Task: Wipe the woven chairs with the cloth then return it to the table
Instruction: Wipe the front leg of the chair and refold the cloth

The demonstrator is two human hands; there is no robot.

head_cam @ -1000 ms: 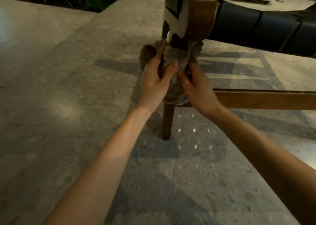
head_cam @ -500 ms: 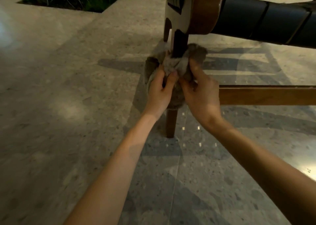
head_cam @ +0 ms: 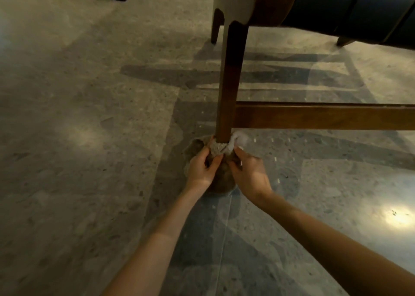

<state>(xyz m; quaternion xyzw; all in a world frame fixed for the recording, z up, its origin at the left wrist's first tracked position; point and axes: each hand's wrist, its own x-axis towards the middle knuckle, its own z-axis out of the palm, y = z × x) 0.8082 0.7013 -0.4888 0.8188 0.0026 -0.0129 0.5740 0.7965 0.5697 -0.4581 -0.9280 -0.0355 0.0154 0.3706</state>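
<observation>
The cloth [head_cam: 219, 160] is wrapped around the foot of the chair leg [head_cam: 231, 80], bunched right at the bottom where the leg meets the floor [head_cam: 89, 115], with part of it sagging in a dark fold between the two wrists. The left hand [head_cam: 202, 167] is curled closed on the cloth from the left side of the leg, fingers pressed into the fabric; the right hand [head_cam: 249, 172] pinches it from the right, thumb and fingers closed on a paler, lit edge of the fabric just under the wooden crossbar [head_cam: 314, 117]. Together they cinch the cloth around the wood like a collar. Above, the rounded wooden frame corner [head_cam: 269, 3] and the dark woven straps of the chair seat [head_cam: 359, 10] fill the top of the view, and two further legs stand farther back. The step in hand looks like the wiping of the frame, here at the very bottom of this leg, so this leg seems close to finished. The next move likely calls for loosening the two-handed wrap and carrying the cloth to another part, perhaps the crossbar just beside the right hand or the remaining legs, keeping the fabric gathered so it does not drag on the floor. No desk is in view, so the return of the cloth seems some way off.
</observation>
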